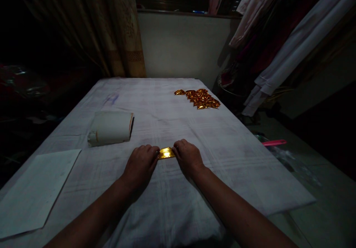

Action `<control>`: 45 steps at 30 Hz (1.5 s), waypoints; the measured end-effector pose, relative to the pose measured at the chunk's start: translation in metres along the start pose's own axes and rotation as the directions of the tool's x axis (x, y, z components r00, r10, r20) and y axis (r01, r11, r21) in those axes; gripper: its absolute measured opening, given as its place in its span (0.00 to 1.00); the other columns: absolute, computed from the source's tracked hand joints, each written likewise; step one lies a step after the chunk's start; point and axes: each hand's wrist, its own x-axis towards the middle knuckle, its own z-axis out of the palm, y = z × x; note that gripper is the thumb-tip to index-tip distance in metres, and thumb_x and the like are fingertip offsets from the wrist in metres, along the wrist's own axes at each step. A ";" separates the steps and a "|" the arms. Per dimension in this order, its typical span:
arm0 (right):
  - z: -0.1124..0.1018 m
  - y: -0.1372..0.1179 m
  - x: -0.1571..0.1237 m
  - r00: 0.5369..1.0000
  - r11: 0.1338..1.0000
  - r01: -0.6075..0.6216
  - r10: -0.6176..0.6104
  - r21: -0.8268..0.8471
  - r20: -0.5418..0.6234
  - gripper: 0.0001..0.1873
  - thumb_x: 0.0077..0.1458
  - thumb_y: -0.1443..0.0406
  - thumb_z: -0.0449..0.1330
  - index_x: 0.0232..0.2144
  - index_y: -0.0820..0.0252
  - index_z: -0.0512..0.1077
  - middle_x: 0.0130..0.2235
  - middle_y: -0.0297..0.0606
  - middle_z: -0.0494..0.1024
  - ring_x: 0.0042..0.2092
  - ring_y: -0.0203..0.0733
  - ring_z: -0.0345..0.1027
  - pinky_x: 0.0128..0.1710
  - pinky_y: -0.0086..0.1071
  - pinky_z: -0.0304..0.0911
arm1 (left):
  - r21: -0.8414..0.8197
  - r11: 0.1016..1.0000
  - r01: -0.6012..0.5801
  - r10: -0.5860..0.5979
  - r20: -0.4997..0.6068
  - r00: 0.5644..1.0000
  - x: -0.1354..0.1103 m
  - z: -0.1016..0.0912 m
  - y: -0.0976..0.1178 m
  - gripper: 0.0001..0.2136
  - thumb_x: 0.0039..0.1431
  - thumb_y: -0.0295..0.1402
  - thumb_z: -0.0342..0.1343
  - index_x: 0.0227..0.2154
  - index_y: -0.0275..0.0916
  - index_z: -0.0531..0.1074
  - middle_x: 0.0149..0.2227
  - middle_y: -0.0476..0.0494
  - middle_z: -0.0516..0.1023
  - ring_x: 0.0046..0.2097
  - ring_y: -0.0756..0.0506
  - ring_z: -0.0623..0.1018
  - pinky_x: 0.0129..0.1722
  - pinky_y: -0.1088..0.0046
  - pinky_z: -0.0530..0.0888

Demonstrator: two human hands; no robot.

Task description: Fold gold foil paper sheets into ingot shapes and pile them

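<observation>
A shiny strip of gold foil paper [166, 153] stretches between my two hands, just above or on the cloth-covered table. Its left end is pinched in the closed fingers of my left hand [142, 162]. My right hand [189, 156] grips the other end between thumb and fingers. Both ends of the strip are hidden by the fingers. Farther off, toward the table's right edge, lies a pile of folded gold foil pieces [204, 99], with one piece slightly apart on its left.
A thick folded wad of pale paper [111, 127] lies left of my hands. Nearer on the left is a flat white sheet [39, 188]. Clothes [292, 51] hang at the right, and a curtain [119, 29] at the back left. A pink mug [216, 2] stands on the windowsill.
</observation>
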 end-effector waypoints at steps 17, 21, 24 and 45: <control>-0.002 -0.004 -0.026 0.923 0.944 0.309 -0.326 0.114 0.202 0.36 0.69 0.47 0.48 0.69 0.62 0.55 0.71 0.46 0.53 0.73 0.56 0.41 0.69 0.63 0.35 | -0.109 0.994 0.023 -0.025 -0.019 0.999 -0.001 0.004 0.002 0.07 0.68 0.31 0.49 0.35 0.40 0.71 0.36 0.43 0.76 0.39 0.41 0.73 0.42 0.61 0.67; -0.007 0.010 -0.034 0.939 0.957 0.275 -0.287 0.088 0.189 0.36 0.68 0.47 0.49 0.70 0.60 0.55 0.71 0.46 0.53 0.72 0.59 0.41 0.69 0.64 0.35 | -0.144 0.989 0.025 -0.028 -0.017 0.999 -0.002 0.004 -0.001 0.08 0.68 0.32 0.47 0.36 0.41 0.71 0.37 0.43 0.76 0.39 0.41 0.73 0.42 0.61 0.67; -0.009 0.014 -0.038 0.948 0.965 0.252 -0.261 0.074 0.180 0.36 0.67 0.47 0.50 0.69 0.60 0.55 0.71 0.45 0.54 0.72 0.60 0.41 0.69 0.64 0.37 | -0.133 0.991 0.029 -0.029 0.001 1.000 -0.002 -0.002 -0.005 0.09 0.69 0.31 0.47 0.35 0.41 0.72 0.36 0.44 0.76 0.39 0.41 0.73 0.41 0.62 0.68; -0.011 0.016 -0.040 0.951 0.963 0.253 -0.265 0.089 0.158 0.35 0.67 0.49 0.52 0.69 0.59 0.57 0.71 0.46 0.55 0.72 0.60 0.42 0.68 0.63 0.40 | -0.015 0.965 -0.260 0.260 0.121 0.958 -0.022 0.005 -0.006 0.25 0.72 0.44 0.44 0.69 0.46 0.57 0.68 0.43 0.64 0.69 0.38 0.62 0.69 0.47 0.50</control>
